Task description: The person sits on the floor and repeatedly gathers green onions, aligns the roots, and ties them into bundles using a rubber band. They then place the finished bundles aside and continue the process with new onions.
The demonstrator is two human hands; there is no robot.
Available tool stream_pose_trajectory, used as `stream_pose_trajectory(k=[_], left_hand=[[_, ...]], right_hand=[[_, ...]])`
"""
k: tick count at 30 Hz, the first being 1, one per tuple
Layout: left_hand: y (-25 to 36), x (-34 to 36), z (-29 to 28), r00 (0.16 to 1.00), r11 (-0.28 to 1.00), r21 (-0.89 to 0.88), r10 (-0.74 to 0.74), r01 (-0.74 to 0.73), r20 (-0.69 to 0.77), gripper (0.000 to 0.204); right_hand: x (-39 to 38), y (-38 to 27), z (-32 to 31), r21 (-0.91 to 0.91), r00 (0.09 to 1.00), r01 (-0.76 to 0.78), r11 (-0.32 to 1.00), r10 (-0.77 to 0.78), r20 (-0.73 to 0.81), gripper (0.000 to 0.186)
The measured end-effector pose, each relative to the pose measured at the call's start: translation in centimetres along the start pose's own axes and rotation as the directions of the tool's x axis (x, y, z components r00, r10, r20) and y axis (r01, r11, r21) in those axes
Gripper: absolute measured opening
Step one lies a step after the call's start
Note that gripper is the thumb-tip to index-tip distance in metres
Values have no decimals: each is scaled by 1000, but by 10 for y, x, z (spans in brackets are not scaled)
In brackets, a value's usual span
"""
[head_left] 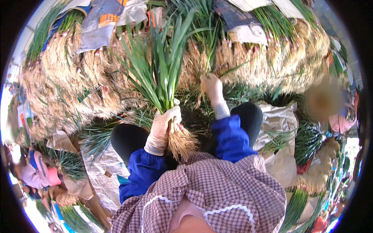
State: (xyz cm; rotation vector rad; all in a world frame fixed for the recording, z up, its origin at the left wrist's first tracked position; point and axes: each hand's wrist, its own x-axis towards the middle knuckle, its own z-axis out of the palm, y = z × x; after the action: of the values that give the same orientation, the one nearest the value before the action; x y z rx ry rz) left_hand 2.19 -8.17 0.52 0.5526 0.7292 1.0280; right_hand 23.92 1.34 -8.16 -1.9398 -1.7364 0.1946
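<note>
My left hand, in a pale glove, is wrapped round a bunch of green garlic just above the roots. Its long flat leaves fan upward and away from me, and the tan roots hang below my fist. To the right, my gloved right hand is closed at the front of the root pile. A garlic plant runs down into its fingers, with a few thin roots dangling at their left side. The fingertips are partly hidden, so the exact grip is unclear.
A long heap of garlic plants, roots facing me, spans the far side, partly covered by sacks. Loose leaves lie between my knees and the heap. Silvery sheeting lies on both sides. Other people sit at the far left and right.
</note>
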Motion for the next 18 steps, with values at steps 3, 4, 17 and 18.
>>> stream_pose_trajectory(k=[3, 4, 17, 18], left_hand=[[15, 7, 0, 992, 977, 210, 58, -33, -113, 18], [3, 21, -7, 987, 960, 265, 117, -85, -108, 14], [10, 10, -35, 982, 951, 269, -112, 149, -149, 15], [10, 10, -35, 986, 941, 311, -98, 136, -134, 16]], right_hand=[[-56, -68, -49, 184, 983, 125, 975, -96, -156, 20], [-70, -79, -56, 112, 972, 234, 966, -229, -61, 19], [-68, -70, -57, 555, 837, 183, 811, -425, 345, 24], [-69, -68, -64, 622, 858, 137, 771, -407, 315, 23]])
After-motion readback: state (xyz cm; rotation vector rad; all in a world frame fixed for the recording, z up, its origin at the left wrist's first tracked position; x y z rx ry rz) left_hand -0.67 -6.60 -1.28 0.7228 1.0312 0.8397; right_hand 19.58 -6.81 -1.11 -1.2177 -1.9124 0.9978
